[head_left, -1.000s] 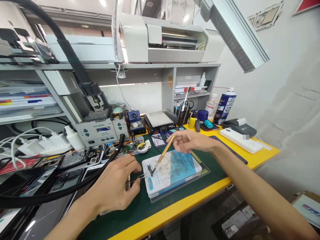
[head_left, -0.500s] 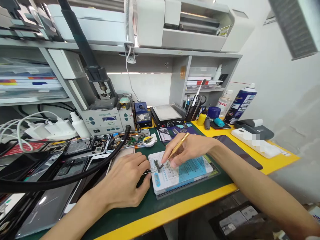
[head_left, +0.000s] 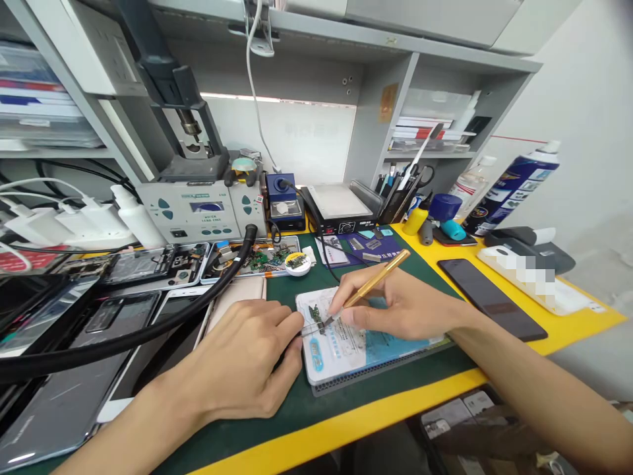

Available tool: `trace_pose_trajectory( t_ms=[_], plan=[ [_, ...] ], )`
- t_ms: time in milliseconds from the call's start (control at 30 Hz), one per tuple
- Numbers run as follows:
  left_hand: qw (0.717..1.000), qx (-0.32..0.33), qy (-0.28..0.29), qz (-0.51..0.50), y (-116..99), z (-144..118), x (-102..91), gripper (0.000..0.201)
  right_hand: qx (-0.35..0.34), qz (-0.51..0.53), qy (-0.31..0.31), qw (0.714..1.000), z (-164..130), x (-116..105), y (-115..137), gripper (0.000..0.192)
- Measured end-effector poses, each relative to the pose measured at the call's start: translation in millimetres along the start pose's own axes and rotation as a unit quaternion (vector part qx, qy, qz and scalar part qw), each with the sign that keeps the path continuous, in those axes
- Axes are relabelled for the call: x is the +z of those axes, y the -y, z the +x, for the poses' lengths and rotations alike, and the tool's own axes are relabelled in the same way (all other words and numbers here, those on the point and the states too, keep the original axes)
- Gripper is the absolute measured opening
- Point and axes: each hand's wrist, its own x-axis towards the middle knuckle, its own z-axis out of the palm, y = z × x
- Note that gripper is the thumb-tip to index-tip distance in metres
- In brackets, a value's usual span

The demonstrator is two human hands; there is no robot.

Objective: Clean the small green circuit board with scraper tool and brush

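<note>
My right hand (head_left: 403,300) grips a gold-handled craft knife (head_left: 380,278) like a pen, its dark blade tip at the lower end of a small green circuit board (head_left: 314,316). Thin metal tweezers (head_left: 311,329) reach from the closed fingers of my left hand (head_left: 254,353) to the same end of the board. The board lies on the left part of a flat white-and-blue printed case (head_left: 341,356). Under my right hand, part of the case's top is hidden.
A thick black hose (head_left: 198,320) arches over several phones at the left from a rework station (head_left: 202,208). Behind the case are a tray of board scraps (head_left: 267,259) and a round tin (head_left: 297,264). To the right lies a dark phone (head_left: 489,297).
The head view has tilted down and come a little closer. The knife handle leans lower to the right, while both tools stay at the board's lower end.
</note>
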Motion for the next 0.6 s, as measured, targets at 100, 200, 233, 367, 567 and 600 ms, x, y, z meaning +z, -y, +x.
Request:
trace_pose_trajectory(
  t_ms=[100,200,233,367,567,600],
  plan=[
    [1.0,0.001,-0.009,0.008,0.2,-0.8,-0.4,0.021,-0.004,0.01,-0.018,1.0,-0.1,4.4,-0.4,0.019],
    [1.0,-0.001,-0.018,0.012,0.3,-1.1,-0.8,0.021,-0.006,0.025,-0.032,0.999,0.5,6.1,-1.3,0.017],
    [1.0,0.0,-0.02,0.012,0.2,-1.1,-0.8,0.021,-0.007,0.026,-0.034,0.999,0.6,6.4,-1.6,0.017],
    [1.0,0.007,-0.02,0.013,0.2,-1.0,-0.2,0.021,-0.004,0.005,-0.03,1.0,0.6,7.6,-2.2,0.018],
    [1.0,0.004,-0.009,0.012,0.1,-0.8,1.2,0.021,-0.002,0.008,-0.039,0.999,1.2,8.9,-1.2,0.018],
    [1.0,0.003,-0.009,0.011,0.0,-0.8,1.1,0.021,-0.001,0.012,-0.041,0.999,1.4,8.9,-1.1,0.017]
  ],
)
